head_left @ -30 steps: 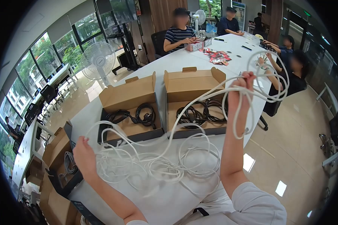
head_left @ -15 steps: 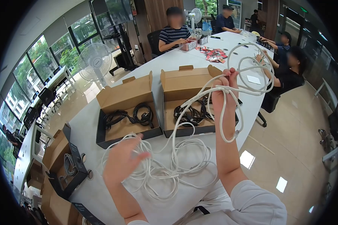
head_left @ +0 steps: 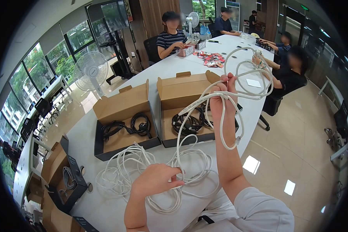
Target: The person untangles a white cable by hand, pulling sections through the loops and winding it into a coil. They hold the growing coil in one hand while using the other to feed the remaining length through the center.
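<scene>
My right hand is raised above the table, closed around several loops of a white cable. Part of the loops fans out beyond my fingers, and strands run from my fist down to the table. A loose tangle of white cable lies in front of me. Low over this tangle is my left hand, its thumb and fingers curled around a strand that hangs from my right hand. How firmly they press on it is hard to see.
Two open cardboard boxes with black cables stand behind the tangle. Another box with a grey cable is at left. Red packets lie farther along the table. Several people sit around it; a fan stands at left.
My left hand has moved right and down from the left side of the tangle, its spread fingers curling in at the hanging strand. My right hand still holds the loops. The view has shifted slightly.
</scene>
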Demonstrator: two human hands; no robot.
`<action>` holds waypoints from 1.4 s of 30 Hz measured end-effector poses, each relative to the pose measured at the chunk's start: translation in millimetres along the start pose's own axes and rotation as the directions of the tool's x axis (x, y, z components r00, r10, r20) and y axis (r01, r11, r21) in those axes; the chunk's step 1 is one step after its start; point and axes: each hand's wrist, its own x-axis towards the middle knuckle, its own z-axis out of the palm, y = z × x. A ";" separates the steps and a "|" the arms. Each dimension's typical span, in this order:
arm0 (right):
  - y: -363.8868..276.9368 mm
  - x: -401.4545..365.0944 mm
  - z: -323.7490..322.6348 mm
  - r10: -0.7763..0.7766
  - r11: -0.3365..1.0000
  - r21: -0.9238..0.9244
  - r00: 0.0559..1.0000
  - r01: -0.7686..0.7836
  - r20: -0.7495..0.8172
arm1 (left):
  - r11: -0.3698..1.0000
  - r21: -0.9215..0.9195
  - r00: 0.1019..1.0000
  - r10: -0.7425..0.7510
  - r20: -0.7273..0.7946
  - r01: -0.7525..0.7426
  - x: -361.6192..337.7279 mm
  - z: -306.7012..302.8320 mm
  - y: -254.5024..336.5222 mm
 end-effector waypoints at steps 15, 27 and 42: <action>11.9 -1.4 -5.4 0.046 0.988 -0.141 0.996 -0.056 -0.075 | 0.624 -0.668 0.725 -0.225 -0.651 -0.406 -37.5 -27.0 2.5; 43.1 -13.6 15.5 0.384 0.631 -0.656 0.901 -0.415 -0.201 | 0.694 -0.051 -0.324 -0.399 -0.858 -0.719 -84.9 -66.1 -28.4; 51.4 -56.2 39.1 0.924 0.226 -0.898 0.210 0.378 0.321 | 0.054 -0.178 0.158 -0.260 -0.952 -0.983 -142.9 -70.3 -41.8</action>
